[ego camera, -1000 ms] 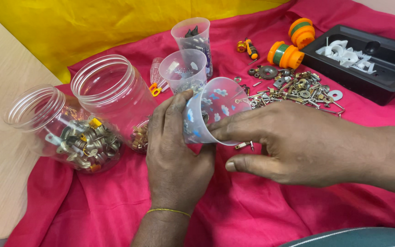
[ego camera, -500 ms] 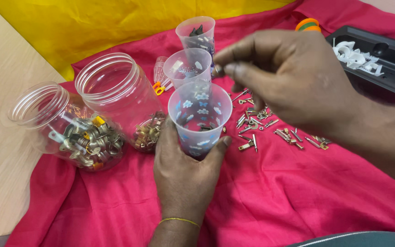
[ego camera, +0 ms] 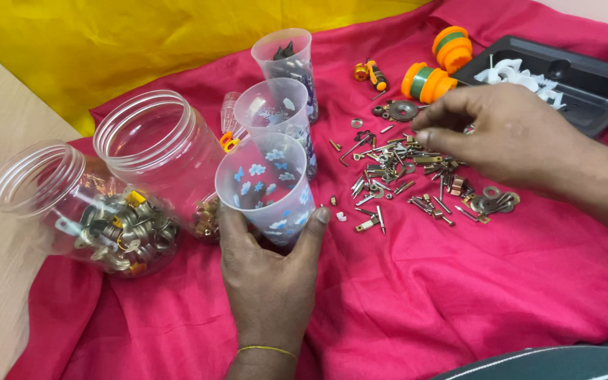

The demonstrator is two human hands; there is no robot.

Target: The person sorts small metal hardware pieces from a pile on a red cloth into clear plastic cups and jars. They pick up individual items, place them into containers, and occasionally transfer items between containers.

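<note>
At centre frame my left hand (ego camera: pixel 270 281) clamps its fingers around a clear flowered cup (ego camera: pixel 267 188) on the red cloth (ego camera: pixel 459 295). At right, my right hand (ego camera: pixel 522 144) hovers, fingers loosely together, over scattered metal hardware (ego camera: pixel 416 179): sorting, mid-pick. A careful pinch comes next, I judge.

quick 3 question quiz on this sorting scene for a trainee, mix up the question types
1. True or false: the left hand holds the nearest cup.
2. The right hand reaches over: A) the black tray B) the loose metal parts C) the jars
3. Fill in: all of it lies on a ___ cloth.

Key: 1 true; 2 B; 3 pink
</note>
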